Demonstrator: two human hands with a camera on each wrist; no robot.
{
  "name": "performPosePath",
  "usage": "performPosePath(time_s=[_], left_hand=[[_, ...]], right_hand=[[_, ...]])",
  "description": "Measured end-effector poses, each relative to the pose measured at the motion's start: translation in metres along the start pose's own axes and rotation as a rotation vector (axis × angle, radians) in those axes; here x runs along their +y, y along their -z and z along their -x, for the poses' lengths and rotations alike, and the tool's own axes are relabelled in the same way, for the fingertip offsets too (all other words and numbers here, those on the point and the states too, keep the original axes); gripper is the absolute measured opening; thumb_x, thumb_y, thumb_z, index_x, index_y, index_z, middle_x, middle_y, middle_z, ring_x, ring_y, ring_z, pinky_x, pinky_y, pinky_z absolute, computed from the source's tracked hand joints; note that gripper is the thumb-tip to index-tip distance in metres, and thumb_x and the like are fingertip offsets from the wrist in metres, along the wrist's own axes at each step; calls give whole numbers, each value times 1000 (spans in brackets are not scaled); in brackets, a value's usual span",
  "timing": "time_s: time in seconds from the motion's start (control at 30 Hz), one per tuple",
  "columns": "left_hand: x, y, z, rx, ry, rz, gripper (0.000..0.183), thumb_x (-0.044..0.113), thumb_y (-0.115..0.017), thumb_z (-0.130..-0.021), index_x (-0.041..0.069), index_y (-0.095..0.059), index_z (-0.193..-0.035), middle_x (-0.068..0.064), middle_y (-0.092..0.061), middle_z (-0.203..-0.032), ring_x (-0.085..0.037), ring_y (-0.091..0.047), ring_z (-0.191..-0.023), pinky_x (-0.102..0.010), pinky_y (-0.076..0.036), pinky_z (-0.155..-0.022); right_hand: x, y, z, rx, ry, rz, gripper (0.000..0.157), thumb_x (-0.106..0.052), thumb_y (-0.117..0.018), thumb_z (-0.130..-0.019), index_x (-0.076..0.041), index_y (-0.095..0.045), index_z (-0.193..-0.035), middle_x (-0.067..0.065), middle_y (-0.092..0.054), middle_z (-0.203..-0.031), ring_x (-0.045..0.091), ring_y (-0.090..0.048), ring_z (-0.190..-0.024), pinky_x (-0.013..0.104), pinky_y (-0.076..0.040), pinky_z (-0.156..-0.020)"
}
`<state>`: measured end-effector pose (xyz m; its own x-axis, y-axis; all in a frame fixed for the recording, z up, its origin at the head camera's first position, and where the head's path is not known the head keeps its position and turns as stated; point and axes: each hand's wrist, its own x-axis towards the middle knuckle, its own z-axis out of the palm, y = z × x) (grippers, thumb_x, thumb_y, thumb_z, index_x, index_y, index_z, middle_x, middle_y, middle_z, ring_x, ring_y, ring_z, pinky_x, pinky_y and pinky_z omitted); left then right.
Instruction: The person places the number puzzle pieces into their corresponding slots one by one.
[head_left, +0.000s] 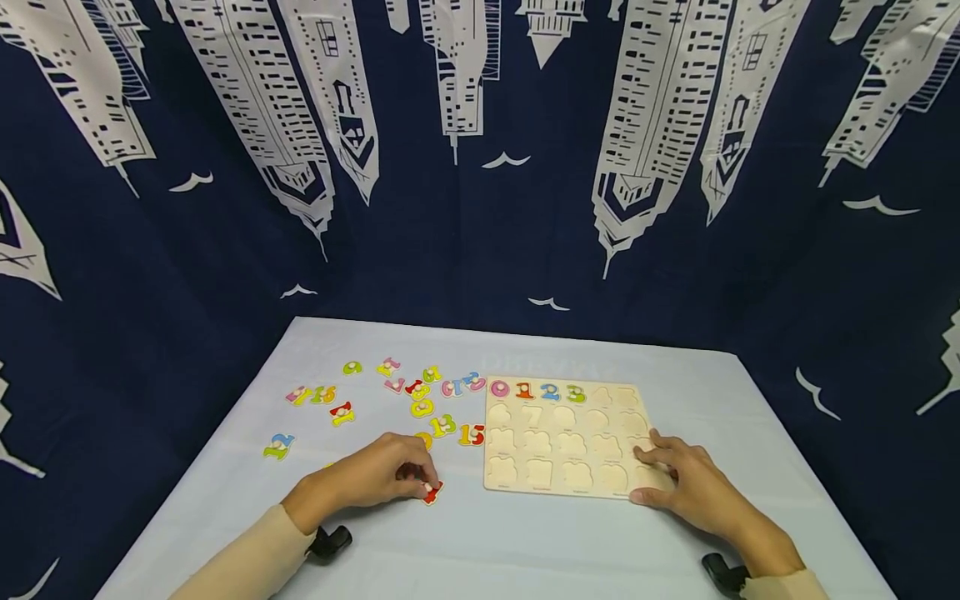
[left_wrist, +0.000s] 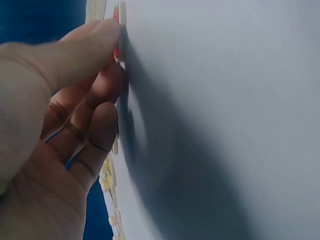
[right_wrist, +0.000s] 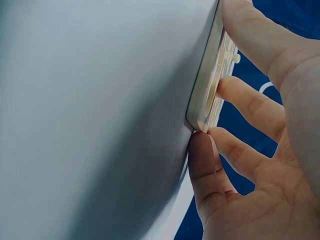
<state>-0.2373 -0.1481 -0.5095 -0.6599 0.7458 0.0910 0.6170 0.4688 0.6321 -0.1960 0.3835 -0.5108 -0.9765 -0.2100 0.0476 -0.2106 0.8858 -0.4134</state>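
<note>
My left hand (head_left: 382, 473) pinches a small red puzzle piece (head_left: 432, 494) between thumb and fingertips, at the white tabletop left of the board. In the left wrist view the red piece (left_wrist: 118, 50) stands edge-on, and fingers hide its shape. A pale wooden number puzzle board (head_left: 555, 454) lies flat, with 0, 1, 2 and 3 pieces in its top row and bare recesses elsewhere. My right hand (head_left: 693, 483) rests on the board's near right corner, thumb along the near edge. Its spread fingers touch the board's edge (right_wrist: 206, 75) in the right wrist view.
Loose coloured number pieces lie scattered left of the board, among them a red 15 (head_left: 472, 434), a green and yellow 13 (head_left: 443, 426) and a 12 (head_left: 278, 446). A dark blue cloth (head_left: 480, 225) with white building prints hangs behind the white table (head_left: 450, 558).
</note>
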Motion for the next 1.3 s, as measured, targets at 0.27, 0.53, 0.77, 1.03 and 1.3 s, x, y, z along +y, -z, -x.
performPosePath(time_s=[0.27,0.53,0.77,1.03,1.3], left_hand=[[2,-2,-9,19,10,-5,11,21,-93,-101,28,-86,-106,16,-73,-104,3,-63,-89,-20,-60,-82],[9,-1,-22,72,22,-54,9,23,-94,-101,26,-85,-102,16,-71,-106,2,-62,-93,-20,-60,-84],[7,1,-24,55,29,-51,11,16,-94,-101,20,-87,-108,11,-74,-105,4,-63,-91,-20,-61,-85],[9,-5,-28,76,43,-98,9,18,-91,-104,23,-84,-108,14,-71,-105,1,-61,-94,-21,-59,-87],[38,-13,-70,121,19,-102,11,14,-87,-107,18,-81,-115,8,-78,-110,-1,-69,-102,-24,-64,-97]], right_hand=[[2,1,0,3,-3,8,81,-49,-101,-87,-5,-77,-151,39,-49,-174,62,-60,-140,82,-52,-111],[3,5,-1,25,0,13,80,-49,-102,-87,-6,-78,-150,38,-52,-173,64,-59,-141,82,-51,-112],[2,5,1,15,-18,-2,81,-51,-101,-87,-8,-78,-151,35,-51,-174,63,-58,-144,83,-50,-113],[3,3,1,12,-9,-8,80,-51,-101,-87,-8,-78,-151,35,-51,-175,62,-59,-142,82,-50,-113],[2,-2,0,7,-15,-11,80,-49,-102,-87,-9,-78,-151,34,-52,-175,60,-59,-143,82,-50,-114]])
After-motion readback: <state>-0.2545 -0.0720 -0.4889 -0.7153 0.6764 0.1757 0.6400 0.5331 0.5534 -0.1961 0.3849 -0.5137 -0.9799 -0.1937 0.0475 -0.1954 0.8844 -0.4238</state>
